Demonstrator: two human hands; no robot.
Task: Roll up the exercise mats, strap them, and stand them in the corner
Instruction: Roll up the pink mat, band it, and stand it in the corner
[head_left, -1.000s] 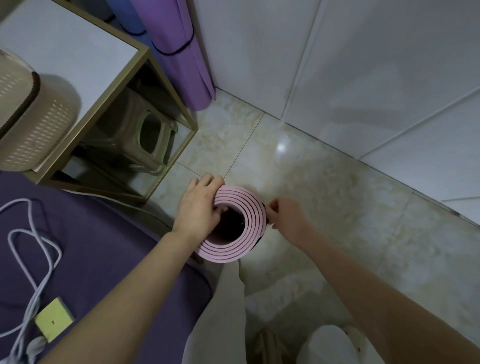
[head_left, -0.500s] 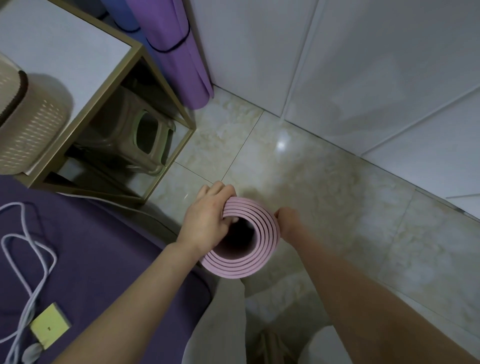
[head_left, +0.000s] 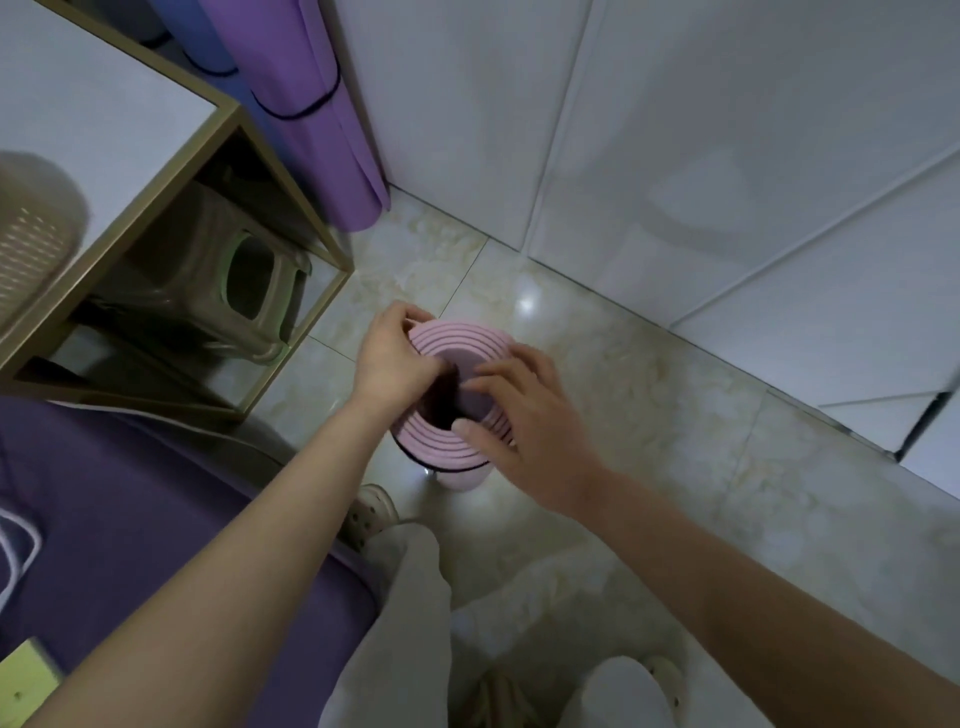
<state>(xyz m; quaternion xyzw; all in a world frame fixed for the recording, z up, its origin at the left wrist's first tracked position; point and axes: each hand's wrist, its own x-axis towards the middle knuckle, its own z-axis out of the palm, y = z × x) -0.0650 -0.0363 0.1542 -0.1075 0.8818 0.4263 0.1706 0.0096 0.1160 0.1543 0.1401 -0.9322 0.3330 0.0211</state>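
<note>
**Pink mat (head_left: 457, 335) on end, both hands at its top**

On my feed the roll stands upright on the floor tiles (head_left: 649, 415), near the wall, a dark strap (head_left: 441, 471) around it. The left hand (head_left: 387, 364) grips the rim, fingers curled outside and thumb in the hollow. The right hand (head_left: 524, 415) lies over the coils, fingers straight and spread. In the corner a purple mat (head_left: 332, 130) stands strapped beside a blue mat (head_left: 208, 41).

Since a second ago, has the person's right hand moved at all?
Yes. The right hand has come off the side of the pink mat roll and slid over its top end, toward the gold-framed table.
</note>
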